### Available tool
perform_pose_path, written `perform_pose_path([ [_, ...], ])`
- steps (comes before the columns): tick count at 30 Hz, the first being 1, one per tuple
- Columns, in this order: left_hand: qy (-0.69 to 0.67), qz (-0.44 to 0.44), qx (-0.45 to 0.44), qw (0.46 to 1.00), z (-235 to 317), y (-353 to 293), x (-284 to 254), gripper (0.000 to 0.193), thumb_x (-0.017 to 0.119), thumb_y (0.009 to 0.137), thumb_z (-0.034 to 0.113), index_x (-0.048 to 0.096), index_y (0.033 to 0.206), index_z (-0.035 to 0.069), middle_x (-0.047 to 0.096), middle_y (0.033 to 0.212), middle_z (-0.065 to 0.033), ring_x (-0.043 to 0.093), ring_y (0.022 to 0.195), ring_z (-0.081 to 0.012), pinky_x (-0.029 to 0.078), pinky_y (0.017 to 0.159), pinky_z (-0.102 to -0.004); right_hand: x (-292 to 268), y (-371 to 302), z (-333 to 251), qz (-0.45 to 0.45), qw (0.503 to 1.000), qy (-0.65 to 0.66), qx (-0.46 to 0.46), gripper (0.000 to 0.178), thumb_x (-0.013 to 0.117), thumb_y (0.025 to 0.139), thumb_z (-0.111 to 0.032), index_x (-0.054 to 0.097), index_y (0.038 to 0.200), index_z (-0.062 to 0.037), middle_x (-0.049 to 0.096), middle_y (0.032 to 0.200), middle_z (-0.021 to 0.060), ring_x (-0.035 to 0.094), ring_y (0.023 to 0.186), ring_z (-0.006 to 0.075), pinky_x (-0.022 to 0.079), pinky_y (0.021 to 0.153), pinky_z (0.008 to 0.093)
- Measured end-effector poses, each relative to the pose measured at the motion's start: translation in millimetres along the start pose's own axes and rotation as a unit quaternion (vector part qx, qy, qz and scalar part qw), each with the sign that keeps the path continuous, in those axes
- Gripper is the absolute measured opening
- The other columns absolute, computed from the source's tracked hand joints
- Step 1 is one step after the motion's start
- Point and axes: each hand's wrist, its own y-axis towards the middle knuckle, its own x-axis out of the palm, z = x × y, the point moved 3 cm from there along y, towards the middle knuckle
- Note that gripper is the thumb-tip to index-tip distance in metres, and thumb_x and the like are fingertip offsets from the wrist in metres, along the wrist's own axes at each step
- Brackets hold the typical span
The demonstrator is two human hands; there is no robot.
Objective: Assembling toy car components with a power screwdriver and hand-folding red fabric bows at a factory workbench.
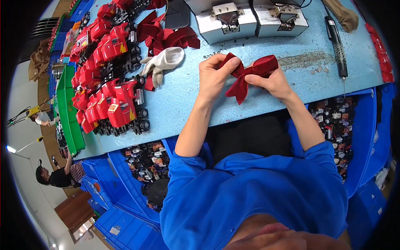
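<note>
Above the near edge of the light blue table [183,106], both hands grip one dark red velvety bow [241,83]. My left hand [214,75] pinches its left loop between thumb and fingers. My right hand [271,83] closes round the right loop, the thumb pressed near the knot. The bow's tails hang down between the hands. Left of them lies a white work glove [164,62]. More dark red bows [164,37] are heaped beyond the glove.
Rows of red toy trucks [110,79] cover the table's left side, beside a green tray [68,110]. Two metal-fronted boxes [228,21] stand at the back. A black electric screwdriver [336,46] lies right. Blue bins [362,137] of small parts sit below. Another person [60,177] is far left.
</note>
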Motion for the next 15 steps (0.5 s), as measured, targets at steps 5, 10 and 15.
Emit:
perform_pose_path([
  [5, -0.097, 0.013, -0.085, 0.992, -6, 2, -2, 0.014, 0.062, 0.083, 0.013, 0.061, 0.085, 0.000, 0.062, 0.071, -0.0046, 0.057, 0.061, -0.0084, 0.045, 0.053, -0.0200, 3, 2, 6, -0.022, 0.997, 0.066, 0.042, 0.021, 0.065, 0.079, -0.022, 0.056, 0.081, -0.0037, 0.058, 0.071, 0.0014, 0.054, 0.064, 0.0088, 0.042, 0.058, 0.0218],
  [10, -0.106, 0.052, -0.063, 0.991, -2, 3, -6, 0.015, 0.062, 0.083, 0.015, 0.060, 0.085, 0.001, 0.062, 0.073, -0.0043, 0.057, 0.061, -0.0072, 0.045, 0.054, -0.0191, 18, -3, -5, 0.004, 0.935, 0.342, 0.092, 0.030, 0.060, 0.084, -0.023, 0.052, 0.105, -0.0030, 0.060, 0.097, 0.0076, 0.058, 0.091, 0.0157, 0.047, 0.079, 0.0309],
  [15, 0.018, 0.027, -0.038, 0.999, -4, -1, 5, 0.015, 0.063, 0.082, 0.014, 0.062, 0.084, -0.001, 0.063, 0.075, -0.0035, 0.056, 0.066, -0.0072, 0.046, 0.061, -0.0207, 26, -9, 10, 0.005, 0.927, 0.354, 0.122, 0.026, 0.058, 0.085, -0.021, 0.054, 0.104, -0.0039, 0.059, 0.099, 0.0057, 0.057, 0.093, 0.0152, 0.046, 0.080, 0.0316],
])
